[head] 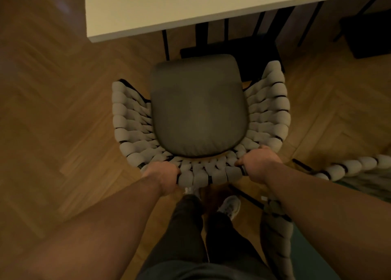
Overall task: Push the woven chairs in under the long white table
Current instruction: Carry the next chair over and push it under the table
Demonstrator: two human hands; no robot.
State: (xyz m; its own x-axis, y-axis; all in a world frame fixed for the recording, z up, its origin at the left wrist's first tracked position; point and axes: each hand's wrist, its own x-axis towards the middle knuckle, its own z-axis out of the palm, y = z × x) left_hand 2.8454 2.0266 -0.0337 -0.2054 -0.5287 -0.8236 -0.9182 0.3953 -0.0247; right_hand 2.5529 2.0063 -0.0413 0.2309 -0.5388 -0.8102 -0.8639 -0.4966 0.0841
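I'm gripping the chair's [198, 110] woven back with my left hand [163, 174] and right hand [259, 163], its seat sitting just short of the table [169, 4] edge, so I'm judging it needs 1 straight forward push.

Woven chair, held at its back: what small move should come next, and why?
Probably a push straight forward. The left hand and right hand both grip the chair by its back rim, and its seat lies wholly short of the table edge.
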